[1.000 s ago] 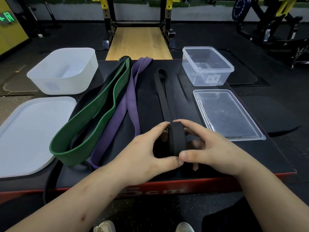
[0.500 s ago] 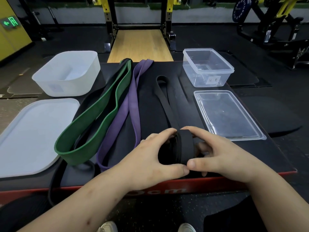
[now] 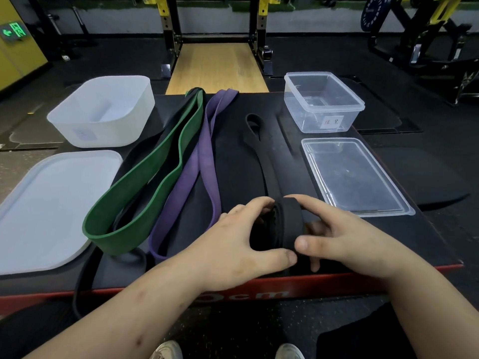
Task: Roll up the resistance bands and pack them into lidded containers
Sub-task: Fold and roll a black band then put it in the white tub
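Two hands, both mine, close around one roll at the near edge of the black platform [image 3: 259, 156]. My left hand [image 3: 233, 244] cups the left side of the black band's roll [image 3: 286, 224], fingers curled over its top and thumb pressed along its near side. My right hand [image 3: 344, 239] grips the right side, forefinger arched over the top and thumb meeting the left thumb at the front of the roll. The roll stands on edge between my palms, and the unrolled rest of the black band [image 3: 261, 151] runs away from it toward the far side, ending in a small loop.

Left of it the purple band [image 3: 204, 161] lies flat and stretched out, and left again the green band [image 3: 145, 187] lies as a long open loop. Another black band [image 3: 85, 281] lies partly under the green one and droops over the near left edge of the platform.

On the far right stands the clear container [image 3: 321, 104], open, with a small paper label on its near wall; its clear lid [image 3: 355, 174] lies flat just nearer to me. On the far left sits the white container [image 3: 103, 112], also open, with the white lid [image 3: 49, 203] lying nearer, on the left edge.

Below the platform's red front edge the toes of my shoes [image 3: 166, 351] show.
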The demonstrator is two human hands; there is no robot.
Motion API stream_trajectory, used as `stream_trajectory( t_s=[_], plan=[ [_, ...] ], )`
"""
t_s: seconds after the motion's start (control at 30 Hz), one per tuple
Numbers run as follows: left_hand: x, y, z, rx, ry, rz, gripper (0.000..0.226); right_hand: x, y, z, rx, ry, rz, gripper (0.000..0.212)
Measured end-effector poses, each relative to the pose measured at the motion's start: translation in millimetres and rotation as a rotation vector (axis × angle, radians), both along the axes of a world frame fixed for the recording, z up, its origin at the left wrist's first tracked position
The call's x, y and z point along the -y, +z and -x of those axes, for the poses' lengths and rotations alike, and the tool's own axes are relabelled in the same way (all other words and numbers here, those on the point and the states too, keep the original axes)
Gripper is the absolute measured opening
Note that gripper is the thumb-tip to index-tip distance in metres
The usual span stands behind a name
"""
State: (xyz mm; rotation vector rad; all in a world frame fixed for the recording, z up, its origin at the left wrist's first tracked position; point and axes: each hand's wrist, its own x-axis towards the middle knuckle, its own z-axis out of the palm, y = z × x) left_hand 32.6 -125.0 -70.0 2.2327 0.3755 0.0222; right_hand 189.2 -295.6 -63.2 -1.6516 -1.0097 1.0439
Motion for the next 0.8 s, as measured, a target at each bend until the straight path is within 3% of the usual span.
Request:
stream_trajectory(
  t_s=[0.13,0.27,0.5,0.7,0.8],
  plan=[
    [-2,-1,-1,-0.016,0.026,0.031,0.077,-18,-4,-7,0.054,-0.257,0.004,0.034],
    [-3,1,1,-0.050,0.024,0.036,0.084,-43,-5,-16,0.196,-0.417,0.086,0.014],
    [-4,4,1,-0.077,0.023,0.037,0.100,-88,-1,-35,0.437,-0.476,0.224,0.036],
    [-4,4,1,-0.087,0.024,0.032,0.097,-95,-9,-41,0.502,-0.471,0.246,0.027],
    [-4,3,0,-0.086,0.023,0.042,0.096,-94,-11,-40,0.547,-0.403,0.208,0.034]
  ],
)
